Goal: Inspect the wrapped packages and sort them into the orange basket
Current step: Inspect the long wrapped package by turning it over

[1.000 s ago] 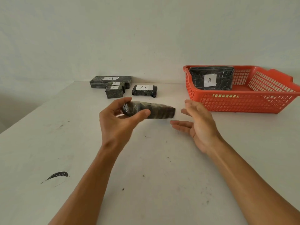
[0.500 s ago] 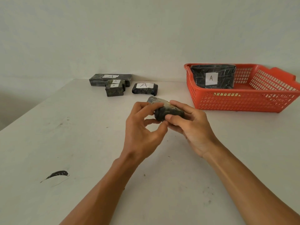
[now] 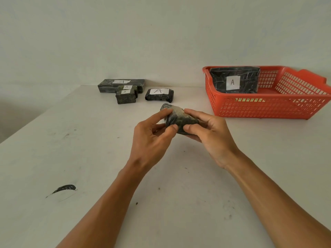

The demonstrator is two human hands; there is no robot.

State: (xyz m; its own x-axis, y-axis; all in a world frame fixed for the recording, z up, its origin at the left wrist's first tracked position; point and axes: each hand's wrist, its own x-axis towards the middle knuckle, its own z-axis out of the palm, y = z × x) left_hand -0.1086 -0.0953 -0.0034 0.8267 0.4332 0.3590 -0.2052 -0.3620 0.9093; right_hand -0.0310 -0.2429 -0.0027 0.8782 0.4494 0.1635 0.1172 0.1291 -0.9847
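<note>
Both hands hold one dark wrapped package (image 3: 176, 116) above the middle of the table. My left hand (image 3: 152, 138) pinches its near left end between thumb and fingers. My right hand (image 3: 209, 133) grips its right side, thumb on the front. The orange basket (image 3: 268, 108) stands at the back right with a large black package labelled A (image 3: 234, 80) leaning upright inside. At the back left lie a long flat package (image 3: 107, 85), two small ones stacked in front of it (image 3: 126, 98), and a medium package labelled A (image 3: 159, 95).
The white table (image 3: 89, 149) meets a plain wall at the back; its left edge slants away at the far left. A black smear (image 3: 63, 188) marks the near left surface.
My left hand carried the package rightward, and my right hand closed on it. The package turned from lying sideways to pointing away from me. Since half a second ago it has barely moved.
</note>
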